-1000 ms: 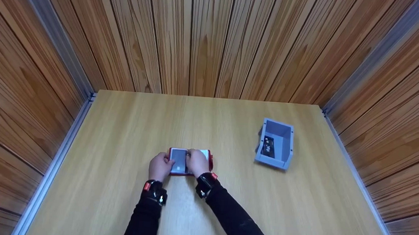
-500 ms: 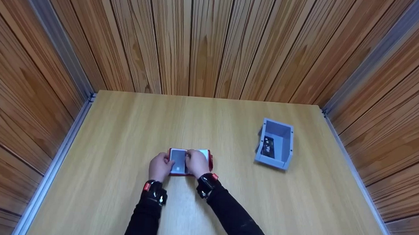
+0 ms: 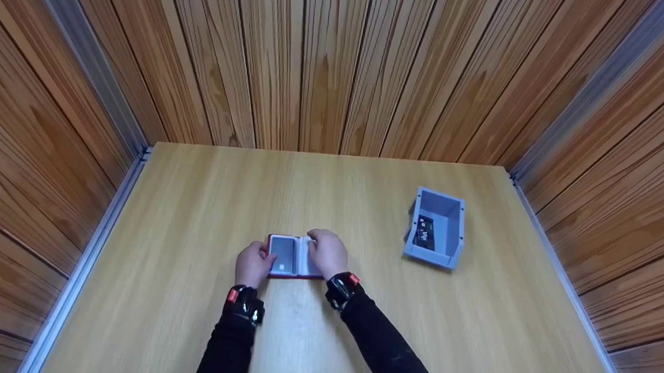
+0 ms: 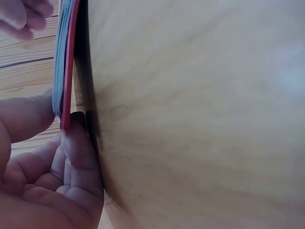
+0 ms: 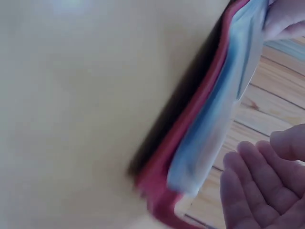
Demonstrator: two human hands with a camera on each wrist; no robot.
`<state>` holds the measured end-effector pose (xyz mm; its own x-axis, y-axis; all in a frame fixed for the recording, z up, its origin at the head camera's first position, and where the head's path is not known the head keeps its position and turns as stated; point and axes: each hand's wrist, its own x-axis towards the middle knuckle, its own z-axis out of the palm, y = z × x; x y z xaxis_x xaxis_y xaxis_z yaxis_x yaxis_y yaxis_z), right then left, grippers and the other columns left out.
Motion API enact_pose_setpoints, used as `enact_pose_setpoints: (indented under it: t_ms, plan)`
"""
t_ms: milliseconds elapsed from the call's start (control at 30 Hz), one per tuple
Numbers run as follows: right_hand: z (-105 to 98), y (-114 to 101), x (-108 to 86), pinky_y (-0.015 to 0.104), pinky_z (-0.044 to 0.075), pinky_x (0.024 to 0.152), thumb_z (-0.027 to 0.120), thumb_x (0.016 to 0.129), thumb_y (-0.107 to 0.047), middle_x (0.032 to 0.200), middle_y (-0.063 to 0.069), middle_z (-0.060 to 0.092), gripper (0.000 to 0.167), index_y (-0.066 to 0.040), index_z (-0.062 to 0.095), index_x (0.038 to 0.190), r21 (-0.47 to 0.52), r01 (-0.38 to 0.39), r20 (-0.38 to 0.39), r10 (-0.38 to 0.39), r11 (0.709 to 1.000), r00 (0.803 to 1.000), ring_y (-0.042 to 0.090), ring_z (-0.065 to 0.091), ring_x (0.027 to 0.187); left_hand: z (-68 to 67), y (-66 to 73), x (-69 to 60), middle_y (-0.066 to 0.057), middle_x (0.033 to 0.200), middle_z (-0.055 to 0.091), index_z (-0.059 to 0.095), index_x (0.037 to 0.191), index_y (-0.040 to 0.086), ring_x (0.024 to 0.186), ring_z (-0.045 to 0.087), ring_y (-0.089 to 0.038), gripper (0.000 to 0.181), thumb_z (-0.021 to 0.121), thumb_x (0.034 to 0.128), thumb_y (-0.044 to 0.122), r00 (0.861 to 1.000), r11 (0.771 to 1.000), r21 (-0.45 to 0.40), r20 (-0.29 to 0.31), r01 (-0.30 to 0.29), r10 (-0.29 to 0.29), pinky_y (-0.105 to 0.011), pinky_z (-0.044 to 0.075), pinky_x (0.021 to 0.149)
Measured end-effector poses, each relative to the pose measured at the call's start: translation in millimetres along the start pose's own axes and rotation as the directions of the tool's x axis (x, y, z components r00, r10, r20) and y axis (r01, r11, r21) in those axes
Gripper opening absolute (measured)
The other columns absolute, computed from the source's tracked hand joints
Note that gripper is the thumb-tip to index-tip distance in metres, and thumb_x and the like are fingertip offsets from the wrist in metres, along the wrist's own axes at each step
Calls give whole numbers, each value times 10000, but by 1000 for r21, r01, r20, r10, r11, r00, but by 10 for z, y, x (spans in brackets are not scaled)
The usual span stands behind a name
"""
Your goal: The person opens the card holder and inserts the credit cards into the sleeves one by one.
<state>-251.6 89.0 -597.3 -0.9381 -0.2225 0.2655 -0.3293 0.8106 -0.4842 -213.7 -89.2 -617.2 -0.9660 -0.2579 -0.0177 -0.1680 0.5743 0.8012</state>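
Note:
A red card holder (image 3: 283, 255) lies spread on the table, its clear plastic sleeves facing up. The left page shows a greyish panel with a small pale square. My left hand (image 3: 253, 264) pinches the holder's left edge; in the left wrist view the thumb lies on the sleeves (image 4: 61, 62) and a finger is under the red cover (image 4: 69, 86). Over the right page is my right hand (image 3: 329, 252), hiding part of it. The right wrist view has its loosely bent fingers (image 5: 252, 186) apart from the bluish sleeves (image 5: 209, 124), holding nothing.
A grey-blue open box (image 3: 431, 258) stands to the right on the wooden table (image 3: 366, 200). Inside it a black card with light lettering (image 3: 425, 232) leans at the left wall. Plank walls enclose the table at the back and both sides.
My right hand has come off the middle of the card holder and moved right, uncovering the holder's centre and part of the right page. My left hand keeps its hold.

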Motion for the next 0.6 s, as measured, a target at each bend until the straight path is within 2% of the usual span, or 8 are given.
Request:
enact_pose_setpoints:
  t_ms: [233, 433, 600]
  plan:
    - [-66, 130, -36, 400, 520, 831, 730, 859, -88, 1013, 104, 714, 179, -43, 742, 1032, -84, -3, -42, -1, 996, 999, 291, 644, 959, -1, 3, 8, -84, 798, 597, 646, 1040, -81, 768, 578, -261, 263, 744, 840, 59, 1000, 1000, -9, 9, 7, -7, -384, 461, 702]
    - [-56, 189, -52, 404, 520, 825, 745, 850, -74, 997, 108, 721, 172, -38, 749, 1017, -100, -10, -57, 5, 995, 998, 293, 638, 949, -4, 7, 5, -87, 806, 595, 643, 1042, -79, 777, 576, -261, 260, 742, 846, 61, 1000, 1000, -11, 15, 17, -17, -383, 461, 709]
    - [-41, 201, -63, 393, 527, 811, 748, 841, -69, 962, 83, 734, 137, -57, 766, 976, -121, -6, -63, -2, 993, 998, 277, 653, 935, -9, 3, -2, -86, 788, 590, 646, 1021, -85, 769, 574, -268, 254, 747, 833, 53, 1000, 1000, -11, -8, -22, 22, -393, 457, 710]
